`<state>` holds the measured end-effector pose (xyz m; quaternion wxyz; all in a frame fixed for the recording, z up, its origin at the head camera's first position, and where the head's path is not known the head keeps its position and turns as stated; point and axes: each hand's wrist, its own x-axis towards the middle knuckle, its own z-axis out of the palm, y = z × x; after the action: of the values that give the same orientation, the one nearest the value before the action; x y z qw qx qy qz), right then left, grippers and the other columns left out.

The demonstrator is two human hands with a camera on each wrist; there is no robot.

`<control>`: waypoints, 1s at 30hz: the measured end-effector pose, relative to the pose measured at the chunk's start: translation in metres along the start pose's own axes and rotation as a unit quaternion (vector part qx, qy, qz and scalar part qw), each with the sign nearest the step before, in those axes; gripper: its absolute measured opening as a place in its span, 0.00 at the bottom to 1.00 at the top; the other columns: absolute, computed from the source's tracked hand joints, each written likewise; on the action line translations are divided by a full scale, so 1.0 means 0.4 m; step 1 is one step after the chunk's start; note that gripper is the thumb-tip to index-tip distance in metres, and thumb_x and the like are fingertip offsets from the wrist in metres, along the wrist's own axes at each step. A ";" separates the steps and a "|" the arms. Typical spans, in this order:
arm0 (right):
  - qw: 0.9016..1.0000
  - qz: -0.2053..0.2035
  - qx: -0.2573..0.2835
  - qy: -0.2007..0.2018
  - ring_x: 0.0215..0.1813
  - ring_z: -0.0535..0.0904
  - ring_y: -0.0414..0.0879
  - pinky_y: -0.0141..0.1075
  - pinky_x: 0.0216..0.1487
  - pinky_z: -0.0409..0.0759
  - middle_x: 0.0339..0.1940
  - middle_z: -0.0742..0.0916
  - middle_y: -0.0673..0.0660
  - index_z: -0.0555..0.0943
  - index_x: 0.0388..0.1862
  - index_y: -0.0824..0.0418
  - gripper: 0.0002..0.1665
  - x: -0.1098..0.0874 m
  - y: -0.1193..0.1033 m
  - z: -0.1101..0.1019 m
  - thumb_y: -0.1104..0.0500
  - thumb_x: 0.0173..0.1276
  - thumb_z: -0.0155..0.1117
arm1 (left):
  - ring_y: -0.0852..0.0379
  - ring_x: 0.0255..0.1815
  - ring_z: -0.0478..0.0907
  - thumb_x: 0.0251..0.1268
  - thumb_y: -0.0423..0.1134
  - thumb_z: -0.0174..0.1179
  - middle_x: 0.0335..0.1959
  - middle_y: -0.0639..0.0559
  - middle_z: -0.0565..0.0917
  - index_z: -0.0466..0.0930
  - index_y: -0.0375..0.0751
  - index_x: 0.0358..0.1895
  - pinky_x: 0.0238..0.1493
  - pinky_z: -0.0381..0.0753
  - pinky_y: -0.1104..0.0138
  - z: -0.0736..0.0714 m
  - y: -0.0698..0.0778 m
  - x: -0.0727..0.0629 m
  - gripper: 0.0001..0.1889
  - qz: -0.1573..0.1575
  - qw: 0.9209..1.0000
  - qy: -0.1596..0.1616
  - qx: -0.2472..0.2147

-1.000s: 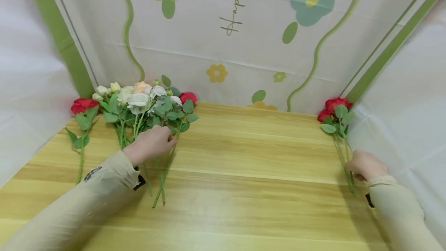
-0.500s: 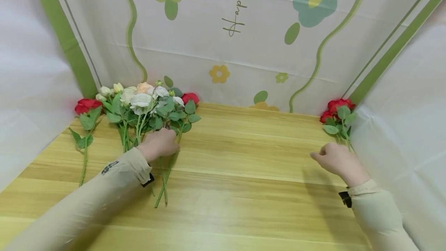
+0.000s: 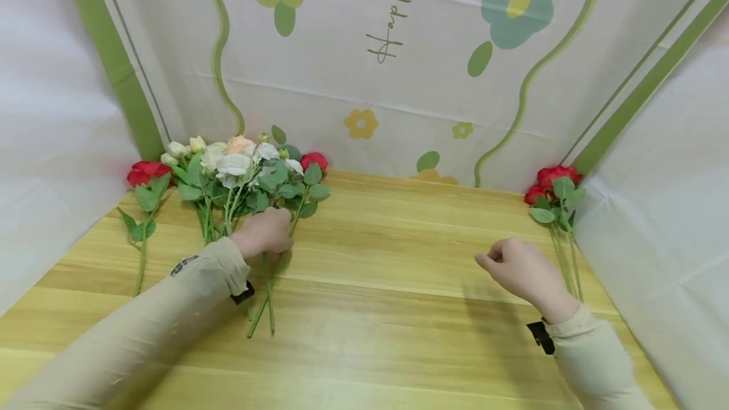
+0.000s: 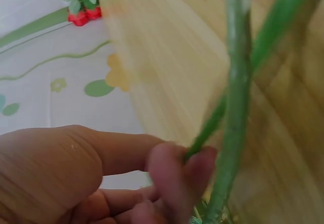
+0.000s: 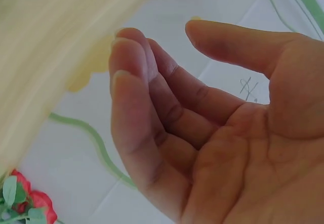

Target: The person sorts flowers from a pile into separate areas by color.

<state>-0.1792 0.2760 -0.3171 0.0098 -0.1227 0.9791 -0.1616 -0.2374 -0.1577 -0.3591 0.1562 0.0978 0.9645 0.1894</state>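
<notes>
In the head view my left hand (image 3: 263, 233) is at the stems of a bunch of white flowers (image 3: 233, 166) and a red rose (image 3: 314, 160). The left wrist view shows its thumb and fingers pinching a thin green flower stem (image 4: 212, 118). A thicker stem (image 4: 237, 92) crosses in front of that one. Which bloom the pinched stem carries, I cannot tell. My right hand (image 3: 524, 274) is above the table on the right, its fingers loosely curved. The right wrist view finds nothing between thumb and fingers. Two red roses (image 3: 555, 177) lie beyond it, at the right edge.
Another red rose (image 3: 147, 173) lies left of the bunch, its stem towards me. The wooden table (image 3: 387, 252) is bordered by a printed white cloth (image 3: 421, 93) at the back and white sheets on both sides.
My right hand has let go of the red rose stems and moved left, away from them. The left hand has stayed at the bunch, shifting only slightly.
</notes>
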 end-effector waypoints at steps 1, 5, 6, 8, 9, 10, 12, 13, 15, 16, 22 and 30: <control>1.000 0.002 0.000 -0.001 0.17 0.59 0.40 0.36 0.19 0.59 0.11 0.65 0.46 0.71 0.15 0.53 0.24 0.001 -0.002 0.005 0.51 0.73 0.61 | 0.54 0.12 0.75 0.63 0.28 0.52 0.13 0.47 0.80 0.74 0.38 0.25 0.13 0.61 0.68 -0.001 -0.002 -0.001 0.08 0.004 1.000 0.004 -0.011; 1.000 0.003 0.006 -0.005 0.18 0.64 0.41 0.37 0.21 0.64 0.13 0.71 0.47 0.79 0.21 0.54 0.19 0.008 -0.012 0.016 0.50 0.73 0.60 | 0.61 0.07 0.60 0.62 0.27 0.49 0.09 0.50 0.77 0.67 0.44 0.12 0.13 0.52 0.70 -0.007 -0.005 -0.010 0.19 0.033 0.998 0.034 -0.052; 1.000 0.001 0.007 -0.005 0.18 0.65 0.41 0.38 0.21 0.65 0.14 0.73 0.47 0.81 0.22 0.54 0.18 0.009 -0.015 0.018 0.50 0.73 0.60 | 0.62 0.07 0.56 0.63 0.27 0.49 0.07 0.52 0.74 0.65 0.46 0.09 0.13 0.51 0.70 -0.007 -0.005 -0.010 0.22 0.045 0.996 0.046 -0.059; 1.000 -0.004 0.014 -0.004 0.19 0.68 0.42 0.38 0.23 0.68 0.16 0.77 0.47 0.84 0.27 0.55 0.16 0.011 -0.025 0.019 0.50 0.73 0.60 | 0.62 0.08 0.55 0.66 0.28 0.49 0.05 0.55 0.68 0.61 0.48 0.08 0.14 0.51 0.70 -0.007 0.000 -0.013 0.25 0.065 0.992 0.068 -0.082; 1.000 -0.007 0.019 -0.003 0.20 0.69 0.42 0.39 0.24 0.69 0.17 0.78 0.47 0.84 0.28 0.56 0.16 0.012 -0.030 0.019 0.51 0.74 0.60 | 0.61 0.07 0.59 0.69 0.30 0.49 0.05 0.56 0.66 0.61 0.49 0.09 0.14 0.53 0.70 -0.008 0.002 -0.014 0.26 0.075 0.989 0.080 -0.095; 1.000 -0.010 0.022 -0.002 0.20 0.69 0.42 0.39 0.25 0.70 0.18 0.79 0.46 0.85 0.29 0.56 0.16 0.013 -0.036 0.019 0.50 0.74 0.59 | 0.59 0.07 0.63 0.71 0.31 0.50 0.05 0.56 0.64 0.61 0.48 0.09 0.14 0.54 0.70 -0.008 0.006 -0.015 0.26 0.086 0.986 0.093 -0.108; 0.999 -0.018 0.030 -0.001 0.21 0.70 0.42 0.39 0.26 0.71 0.20 0.80 0.46 0.85 0.31 0.57 0.16 0.016 -0.046 0.020 0.50 0.74 0.59 | 0.54 0.10 0.72 0.73 0.33 0.52 0.06 0.56 0.67 0.64 0.46 0.11 0.15 0.57 0.69 -0.009 0.015 -0.016 0.26 0.106 0.979 0.117 -0.132; 0.999 -0.021 0.035 -0.001 0.21 0.71 0.42 0.39 0.27 0.71 0.20 0.80 0.46 0.85 0.31 0.57 0.15 0.017 -0.051 0.020 0.51 0.74 0.60 | 0.51 0.12 0.76 0.73 0.34 0.53 0.07 0.55 0.70 0.68 0.45 0.12 0.14 0.59 0.69 -0.011 0.021 -0.018 0.24 0.114 0.974 0.131 -0.146; 0.999 -0.026 0.043 -0.001 0.20 0.70 0.42 0.39 0.27 0.71 0.19 0.80 0.46 0.85 0.30 0.57 0.15 0.020 -0.058 0.022 0.52 0.74 0.60 | 0.49 0.16 0.80 0.73 0.35 0.55 0.11 0.52 0.77 0.77 0.42 0.17 0.14 0.63 0.67 -0.013 0.032 -0.020 0.20 0.127 0.965 0.158 -0.166; 0.999 -0.029 0.046 0.000 0.20 0.70 0.42 0.39 0.27 0.71 0.18 0.80 0.46 0.85 0.30 0.57 0.14 0.022 -0.061 0.023 0.52 0.74 0.60 | 0.49 0.17 0.80 0.73 0.35 0.56 0.13 0.51 0.79 0.80 0.41 0.21 0.14 0.64 0.67 -0.013 0.037 -0.022 0.17 0.129 0.962 0.169 -0.173; 0.997 -0.034 0.070 0.001 0.23 0.73 0.43 0.40 0.30 0.73 0.21 0.81 0.47 0.85 0.33 0.57 0.12 0.032 -0.069 0.037 0.53 0.74 0.61 | 0.52 0.20 0.80 0.74 0.40 0.58 0.23 0.49 0.84 0.86 0.40 0.37 0.14 0.65 0.66 -0.006 0.063 -0.038 0.10 0.106 0.948 0.196 -0.228; 0.979 -0.030 0.198 -0.022 0.53 0.78 0.50 0.48 0.50 0.77 0.51 0.84 0.53 0.80 0.57 0.58 0.25 0.044 -0.101 0.061 0.42 0.73 0.60 | 0.50 0.20 0.79 0.73 0.42 0.59 0.24 0.51 0.84 0.85 0.40 0.44 0.12 0.63 0.66 0.006 0.123 -0.062 0.10 0.125 0.912 0.218 -0.323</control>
<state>-0.1852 0.2272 -0.3268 0.0510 -0.1512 0.9230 -0.3502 -0.2072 -0.1182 -0.3351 -0.0604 0.1184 0.8405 0.5253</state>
